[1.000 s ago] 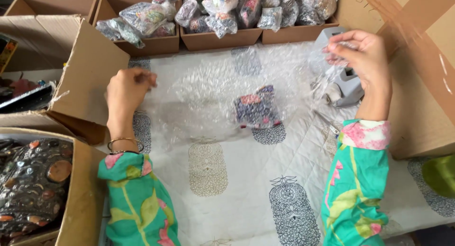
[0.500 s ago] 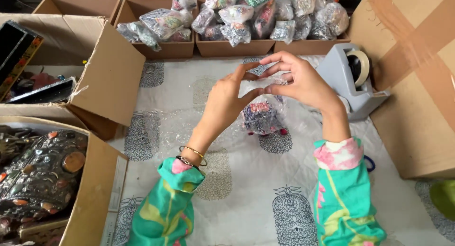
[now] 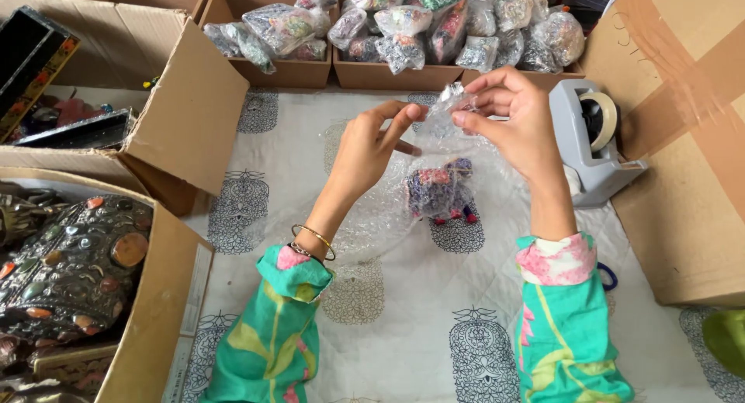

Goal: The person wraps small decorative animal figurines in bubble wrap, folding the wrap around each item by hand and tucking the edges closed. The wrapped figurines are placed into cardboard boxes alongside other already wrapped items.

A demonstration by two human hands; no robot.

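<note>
Head view: both hands pinching bubble wrap over a small beaded figure.

Left hand [image 3: 371,151] and right hand [image 3: 508,116], raised and close together, each closed on the top edge of the clear bubble wrap [image 3: 388,209]; the sheet drapes down onto the printed cloth [image 3: 388,325]. Beaded figure [image 3: 441,192], purple and pink, animal-shaped, sits under the wrap between the wrists. Grey tape dispenser [image 3: 587,143] just right of the right hand. Back cardboard boxes [image 3: 289,71] packed with wrapped, lumpy bundles [image 3: 403,19]. Left open box [image 3: 155,294] holds a dark metal piece set with coloured stones [image 3: 70,267]. Large taped carton [image 3: 683,154] at right.
</note>
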